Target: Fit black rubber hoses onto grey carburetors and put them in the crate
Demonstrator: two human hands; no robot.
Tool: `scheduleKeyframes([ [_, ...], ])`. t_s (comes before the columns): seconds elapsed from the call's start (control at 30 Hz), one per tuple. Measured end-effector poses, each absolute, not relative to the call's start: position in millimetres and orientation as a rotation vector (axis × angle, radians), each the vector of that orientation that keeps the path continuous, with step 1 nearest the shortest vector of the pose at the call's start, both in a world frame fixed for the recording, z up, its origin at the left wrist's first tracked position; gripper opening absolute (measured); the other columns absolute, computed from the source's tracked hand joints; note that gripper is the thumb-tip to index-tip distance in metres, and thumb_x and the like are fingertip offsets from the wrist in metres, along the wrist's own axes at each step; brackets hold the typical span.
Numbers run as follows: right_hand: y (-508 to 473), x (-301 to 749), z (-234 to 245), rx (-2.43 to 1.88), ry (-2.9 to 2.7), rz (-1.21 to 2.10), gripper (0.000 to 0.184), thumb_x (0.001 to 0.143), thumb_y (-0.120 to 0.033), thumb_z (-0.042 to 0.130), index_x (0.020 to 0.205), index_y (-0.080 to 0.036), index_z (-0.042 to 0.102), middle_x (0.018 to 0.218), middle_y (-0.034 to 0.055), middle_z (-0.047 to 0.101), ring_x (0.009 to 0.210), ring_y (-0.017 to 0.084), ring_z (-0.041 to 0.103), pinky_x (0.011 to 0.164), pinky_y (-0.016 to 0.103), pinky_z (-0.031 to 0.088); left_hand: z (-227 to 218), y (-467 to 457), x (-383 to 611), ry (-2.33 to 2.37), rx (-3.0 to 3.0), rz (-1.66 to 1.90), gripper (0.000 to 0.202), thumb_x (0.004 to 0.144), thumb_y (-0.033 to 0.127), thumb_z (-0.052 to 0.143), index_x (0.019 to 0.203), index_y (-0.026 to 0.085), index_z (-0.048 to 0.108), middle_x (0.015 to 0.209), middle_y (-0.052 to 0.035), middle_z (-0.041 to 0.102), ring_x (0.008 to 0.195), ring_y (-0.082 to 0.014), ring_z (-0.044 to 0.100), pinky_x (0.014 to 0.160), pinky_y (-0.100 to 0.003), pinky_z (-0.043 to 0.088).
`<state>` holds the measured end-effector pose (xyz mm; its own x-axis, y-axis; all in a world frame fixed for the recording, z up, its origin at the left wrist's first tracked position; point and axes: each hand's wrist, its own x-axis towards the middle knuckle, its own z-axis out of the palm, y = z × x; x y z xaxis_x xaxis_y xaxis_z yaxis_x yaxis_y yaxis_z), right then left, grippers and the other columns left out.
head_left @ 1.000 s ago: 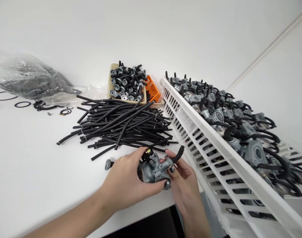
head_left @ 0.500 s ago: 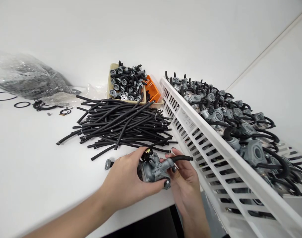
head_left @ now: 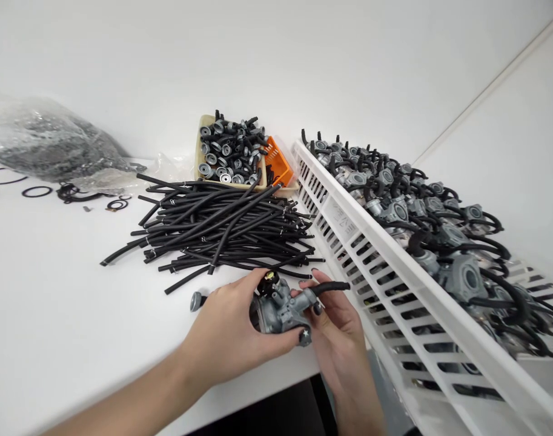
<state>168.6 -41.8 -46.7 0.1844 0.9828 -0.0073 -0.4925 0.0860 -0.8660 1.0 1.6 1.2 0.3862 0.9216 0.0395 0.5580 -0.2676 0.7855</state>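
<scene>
A grey metal carburetor (head_left: 276,312) is held above the table's front edge. My left hand (head_left: 226,333) is wrapped round its body, thumb along the near side. At its right end sits a metal cap (head_left: 307,299) with a black rubber sleeve (head_left: 331,287) sticking out to the right. My right hand (head_left: 342,330) is closed round this cap end, its thumb and fingers on the cap; some fingertips are hidden behind it. Just left of my left hand, a second cap with a black rubber piece (head_left: 196,301) shows, partly covered by the hand.
Black hoses (head_left: 221,224) lie heaped behind my hands. Beyond them stand a cream bin (head_left: 197,148) of rubber-sleeved caps and an orange basket (head_left: 276,158). A white slotted crate (head_left: 371,254) full of carburetors stands at right. Plastic bags (head_left: 53,133) and black rings (head_left: 37,192) lie left.
The view has shifted very slightly, so everything sits a little further left. Both hands keep the same hold on the carburetor.
</scene>
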Motion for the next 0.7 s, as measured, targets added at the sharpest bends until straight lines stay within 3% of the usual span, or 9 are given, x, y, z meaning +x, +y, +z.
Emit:
scheduleKeyframes([
  [0.33, -43, 163, -34, -0.919, -0.663, 1.235, 0.035, 0.072, -0.028, 0.080, 0.106, -0.028, 0.072, 0.098, 0.0029, 0.070, 0.096, 0.021, 0.067, 0.092, 0.037, 0.051, 2, 1, 1, 1.268, 1.942, 0.661, 0.040, 0.065, 0.047, 0.070, 0.096, 0.025, 0.058, 0.081, 0.0025, 0.069, 0.071, -0.0198, 0.064, 0.063, -0.030, 0.045],
  [0.7, -43, 165, -35, -0.913, -0.645, 1.283, 0.027, 0.080, -0.031, 0.072, 0.107, -0.029, 0.073, 0.100, 0.0029, 0.069, 0.094, 0.019, 0.067, 0.093, 0.034, 0.050, 3, 2, 1, 1.252, 1.961, 0.675, 0.041, 0.067, 0.047, 0.070, 0.100, 0.025, 0.058, 0.084, 0.0006, 0.071, 0.073, -0.0213, 0.065, 0.064, -0.030, 0.047],
])
